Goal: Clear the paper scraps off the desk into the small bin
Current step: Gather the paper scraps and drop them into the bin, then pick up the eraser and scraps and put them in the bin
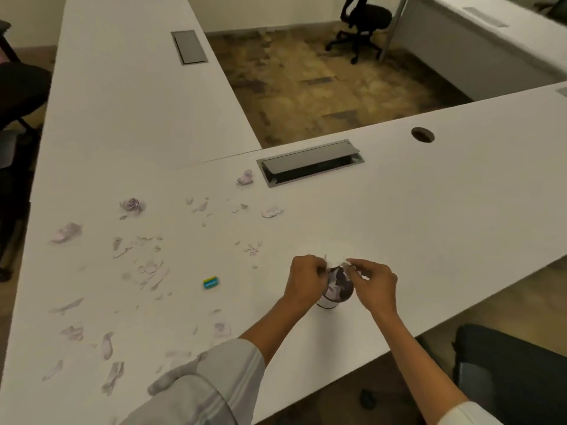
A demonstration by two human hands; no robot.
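White desk [399, 210] has paper scraps [147, 265] spread over its left side. Both the left hand [303, 279] and right hand [372, 285] pinch paper bits over the small bin [336, 294], near the front edge

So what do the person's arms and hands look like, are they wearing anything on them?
Both hands are bare: no gloves, rings or watch show on the left hand or the right hand. The left arm wears a loose, light grey sleeve pushed up toward the elbow, leaving the forearm uncovered. On the right arm only the edge of a pale sleeve shows at the bottom of the picture.
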